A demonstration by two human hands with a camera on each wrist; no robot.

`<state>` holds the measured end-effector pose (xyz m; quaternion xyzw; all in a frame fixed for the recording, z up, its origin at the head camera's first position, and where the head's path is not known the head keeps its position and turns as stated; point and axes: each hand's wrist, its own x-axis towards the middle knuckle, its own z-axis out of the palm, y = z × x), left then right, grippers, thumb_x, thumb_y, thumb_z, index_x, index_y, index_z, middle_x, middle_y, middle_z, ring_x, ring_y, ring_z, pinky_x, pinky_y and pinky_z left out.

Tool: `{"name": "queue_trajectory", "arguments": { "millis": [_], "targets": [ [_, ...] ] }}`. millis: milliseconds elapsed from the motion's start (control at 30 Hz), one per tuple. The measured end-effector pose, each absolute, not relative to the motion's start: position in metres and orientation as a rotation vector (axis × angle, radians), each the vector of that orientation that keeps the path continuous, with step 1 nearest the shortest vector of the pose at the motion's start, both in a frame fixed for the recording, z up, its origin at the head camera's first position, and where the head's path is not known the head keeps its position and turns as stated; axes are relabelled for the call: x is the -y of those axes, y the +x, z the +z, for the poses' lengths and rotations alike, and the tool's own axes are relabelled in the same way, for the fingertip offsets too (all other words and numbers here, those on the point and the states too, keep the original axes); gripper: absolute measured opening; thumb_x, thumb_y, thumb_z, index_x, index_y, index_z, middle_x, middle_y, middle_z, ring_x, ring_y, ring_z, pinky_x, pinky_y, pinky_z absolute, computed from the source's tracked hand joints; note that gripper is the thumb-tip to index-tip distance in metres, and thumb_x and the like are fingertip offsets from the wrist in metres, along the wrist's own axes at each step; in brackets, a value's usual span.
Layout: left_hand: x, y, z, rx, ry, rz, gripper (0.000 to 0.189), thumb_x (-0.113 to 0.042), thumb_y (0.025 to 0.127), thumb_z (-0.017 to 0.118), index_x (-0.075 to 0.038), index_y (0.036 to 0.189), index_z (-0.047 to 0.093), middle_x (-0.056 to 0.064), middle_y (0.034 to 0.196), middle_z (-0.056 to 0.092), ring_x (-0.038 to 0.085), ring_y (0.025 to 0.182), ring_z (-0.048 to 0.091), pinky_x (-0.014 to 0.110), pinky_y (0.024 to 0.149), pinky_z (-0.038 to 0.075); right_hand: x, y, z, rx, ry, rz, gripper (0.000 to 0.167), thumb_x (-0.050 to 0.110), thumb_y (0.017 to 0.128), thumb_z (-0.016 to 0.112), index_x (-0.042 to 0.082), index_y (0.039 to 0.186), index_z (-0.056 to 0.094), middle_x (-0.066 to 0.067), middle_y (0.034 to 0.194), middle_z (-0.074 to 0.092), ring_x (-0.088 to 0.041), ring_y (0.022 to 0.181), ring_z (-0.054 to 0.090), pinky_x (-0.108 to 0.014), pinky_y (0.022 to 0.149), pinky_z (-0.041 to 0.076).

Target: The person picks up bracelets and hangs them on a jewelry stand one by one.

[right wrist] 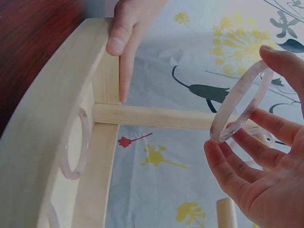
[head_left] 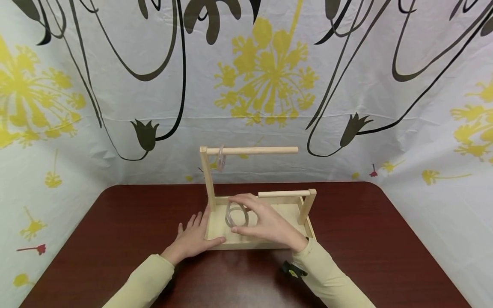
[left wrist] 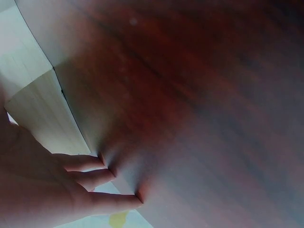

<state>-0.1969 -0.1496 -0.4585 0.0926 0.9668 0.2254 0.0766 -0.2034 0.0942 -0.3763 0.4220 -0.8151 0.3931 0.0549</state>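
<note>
My right hand (head_left: pixel 265 220) pinches a pale translucent bangle (right wrist: pixel 232 102) between thumb and fingertips, above a light wooden tray stand (head_left: pixel 240 246). My left hand (head_left: pixel 194 239) rests against the stand's left end. Its thumb lies over the front corner, and its other fingers are spread on the table beside it. A similar bangle (head_left: pixel 221 159) hangs near the post end of the upper rod (head_left: pixel 258 150). Inside the tray lies another bangle (right wrist: pixel 76 145), with part of one more (right wrist: pixel 53 217) at the right wrist view's lower edge.
A shorter, lower rod (head_left: pixel 283 194) reaches inward from the post (head_left: pixel 307 207) at the stand's right end. The stand is on a dark red-brown table (head_left: pixel 135 222). Behind hangs a white curtain (head_left: pixel 192 107) with yellow and dark plant prints. A dark band (head_left: pixel 294 270) is at my right wrist.
</note>
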Motion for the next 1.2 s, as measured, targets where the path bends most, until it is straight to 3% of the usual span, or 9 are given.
{"name": "queue_trajectory", "arguments": {
  "millis": [267, 700, 900, 1200],
  "targets": [
    [0.149, -0.197, -0.458, -2.902, 0.268, 0.670, 0.114, -0.072, 0.079, 0.060, -0.008, 0.156, 0.006, 0.030, 0.149, 0.029, 0.049, 0.137, 0.023, 0.075, 0.099, 0.013, -0.099, -0.204, -0.366, 2.474, 1.231, 1.184, 0.065, 0.032, 0.081, 0.079, 0.020, 0.139, 0.052, 0.009, 0.131, 0.052, -0.007, 0.104, 0.054, -0.035, 0.089, 0.048],
    [0.150, -0.197, -0.459, -2.903, 0.283, 0.686, 0.114, -0.072, 0.079, 0.061, -0.009, 0.156, 0.005, 0.030, 0.149, 0.029, 0.049, 0.137, 0.023, 0.075, 0.099, 0.012, -0.116, -0.211, -0.352, 2.346, 1.261, 1.171, 0.066, 0.021, 0.079, 0.082, 0.013, 0.138, 0.053, -0.001, 0.134, 0.053, -0.014, 0.111, 0.055, -0.041, 0.089, 0.049],
    [0.151, -0.197, -0.461, -2.904, 0.277, 0.677, 0.114, -0.073, 0.078, 0.060, -0.010, 0.156, 0.005, 0.030, 0.149, 0.029, 0.049, 0.137, 0.023, 0.075, 0.099, 0.012, -0.123, -0.214, -0.342, 2.371, 1.245, 1.149, 0.066, 0.022, 0.080, 0.082, 0.014, 0.139, 0.052, 0.000, 0.135, 0.052, -0.014, 0.108, 0.055, -0.040, 0.091, 0.048],
    [0.150, -0.197, -0.461, -2.903, 0.279, 0.691, 0.113, -0.071, 0.079, 0.061, -0.011, 0.157, 0.004, 0.029, 0.150, 0.029, 0.048, 0.138, 0.022, 0.074, 0.100, 0.012, -0.136, -0.217, -0.333, 2.405, 1.223, 1.074, 0.065, 0.024, 0.082, 0.080, 0.016, 0.140, 0.052, 0.000, 0.136, 0.051, -0.016, 0.118, 0.053, -0.038, 0.093, 0.047]
  ]
}}
